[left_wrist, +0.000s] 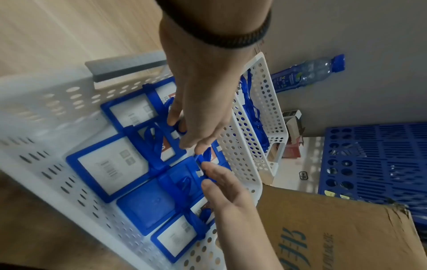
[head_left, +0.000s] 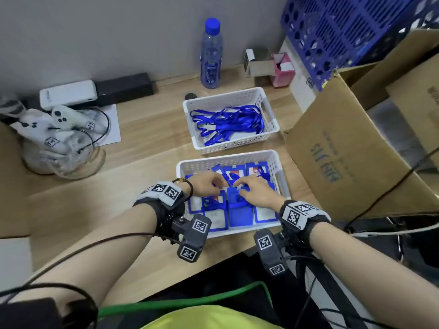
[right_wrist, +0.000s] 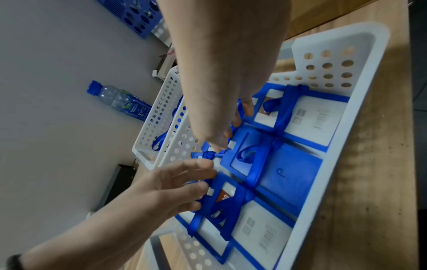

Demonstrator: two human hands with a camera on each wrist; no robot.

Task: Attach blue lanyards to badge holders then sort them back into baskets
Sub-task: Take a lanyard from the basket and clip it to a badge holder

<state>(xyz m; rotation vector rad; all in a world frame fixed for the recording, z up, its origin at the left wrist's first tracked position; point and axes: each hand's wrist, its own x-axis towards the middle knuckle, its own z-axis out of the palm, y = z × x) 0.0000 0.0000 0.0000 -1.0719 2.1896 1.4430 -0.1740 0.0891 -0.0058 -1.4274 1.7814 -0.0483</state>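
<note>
A white near basket (head_left: 237,155) holds several blue badge holders (head_left: 240,217) lying flat, some with blue straps across them. Both hands are inside it. My left hand (head_left: 219,184) pinches a blue lanyard (left_wrist: 205,157) loop between thumb and fingers. My right hand (head_left: 240,186) faces it, its fingers curled on the same strap near a white clip. In the right wrist view the lanyard end (right_wrist: 209,155) sits bunched between the two hands' fingertips above a badge holder (right_wrist: 272,164). A far basket (head_left: 223,95) holds a tangle of loose blue lanyards (head_left: 228,122).
A water bottle (head_left: 211,55) stands behind the far basket by the wall. An open cardboard box (head_left: 344,150) crowds the baskets' right side, with a blue crate (head_left: 344,27) above it. At the left lie bagged white controllers (head_left: 54,134) and a power bank (head_left: 69,93).
</note>
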